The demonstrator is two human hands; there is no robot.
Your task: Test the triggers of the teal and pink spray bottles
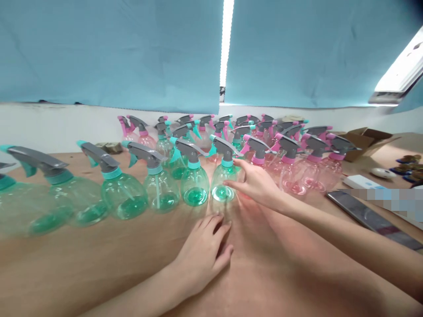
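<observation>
My right hand (pixel 259 182) is at a clear green spray bottle (pixel 218 182) with a grey and turquoise trigger head. Its thumb lies across the front of the bottle and its index finger reaches the neck; the other fingers are hidden behind. The bottle stands upright at the right end of the front row of green bottles. My left hand (pixel 206 248) rests on the wooden table (pixel 132 268), fingers loosely bent and apart, holding nothing. Left of the gripped bottle stands another green spray bottle (pixel 194 187). On the other side are pink spray bottles (pixel 292 176).
Several more green and pink bottles stand in rows behind. To the right lie a dark phone (pixel 370 215), a white box (pixel 363 181), a white computer mouse (pixel 383 173) and an open cardboard box (pixel 366 143). Blue cloth (pixel 109 53) hangs at the back.
</observation>
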